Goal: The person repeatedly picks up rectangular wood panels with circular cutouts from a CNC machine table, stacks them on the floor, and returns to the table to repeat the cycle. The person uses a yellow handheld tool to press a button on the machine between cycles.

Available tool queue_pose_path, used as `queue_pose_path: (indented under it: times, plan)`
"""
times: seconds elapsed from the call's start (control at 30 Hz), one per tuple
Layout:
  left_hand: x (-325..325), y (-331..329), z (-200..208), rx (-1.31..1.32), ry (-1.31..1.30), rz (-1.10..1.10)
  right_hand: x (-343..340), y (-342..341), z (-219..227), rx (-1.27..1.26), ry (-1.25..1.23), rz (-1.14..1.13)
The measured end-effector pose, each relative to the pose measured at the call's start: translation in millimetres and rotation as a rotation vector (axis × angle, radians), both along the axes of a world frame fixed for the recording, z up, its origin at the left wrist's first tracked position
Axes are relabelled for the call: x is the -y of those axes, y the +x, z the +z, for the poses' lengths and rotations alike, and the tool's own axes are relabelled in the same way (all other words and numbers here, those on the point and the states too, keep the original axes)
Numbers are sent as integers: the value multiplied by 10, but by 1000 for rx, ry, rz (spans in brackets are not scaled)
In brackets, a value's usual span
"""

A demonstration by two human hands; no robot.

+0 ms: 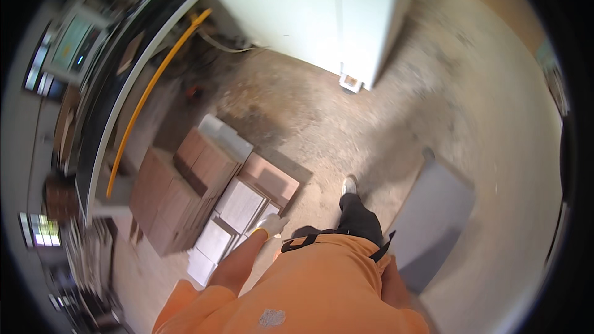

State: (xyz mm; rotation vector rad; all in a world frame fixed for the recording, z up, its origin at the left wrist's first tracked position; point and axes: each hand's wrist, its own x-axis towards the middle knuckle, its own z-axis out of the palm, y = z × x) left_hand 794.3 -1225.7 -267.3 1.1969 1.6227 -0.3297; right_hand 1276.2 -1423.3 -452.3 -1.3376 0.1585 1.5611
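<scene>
My left hand [270, 224], in a pale glove with a yellow cuff, hangs beside stacked white boards [242, 205]. It is blurred, and its fingers do not show clearly; whether it touches the boards I cannot tell. My right forearm [396, 283] comes down along my side, and the hand at its end is hidden behind my orange shirt [322, 278]. Close to that arm is a large flat grey panel [433, 210], partly in shadow. Whether my right hand holds it is not visible.
Stacks of brown boards [164, 201] stand left of the white ones, with a loose brown board [270, 178] beyond. A long black-and-white machine table with a curved yellow bar [148, 89] runs along the left. A white cabinet [291, 15] stands ahead on the dusty floor [309, 117].
</scene>
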Motion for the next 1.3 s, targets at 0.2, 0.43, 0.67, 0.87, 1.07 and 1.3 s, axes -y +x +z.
queue_pose_path:
  times: [0.2, 0.43, 0.67, 0.87, 1.07, 1.3]
  plan:
    - [-941, 200, 814, 2, 304, 266, -1373, 1103, 176, 312, -380, 710]
    - [-1557, -446, 253, -3, 83, 599, -5465, 614, 815, 544, -160, 987]
    - [-4195, -1140, 407, 369, 265, 1121, -8259, -1695, 1691, 595, 368, 1031]
    - [-6610, -1571, 1713, 843, 411, 1097, -9214, -4115, 2049, 202, 657, 1418]
    - [-7392, -2397, 1959, 394, 805, 733, -10071, -5636, 2522, -230, 504, 1265]
    - [-7881, -3707, 1615, 8, 615, 1030, -12193, -7116, 2665, 232, 1008, 1922]
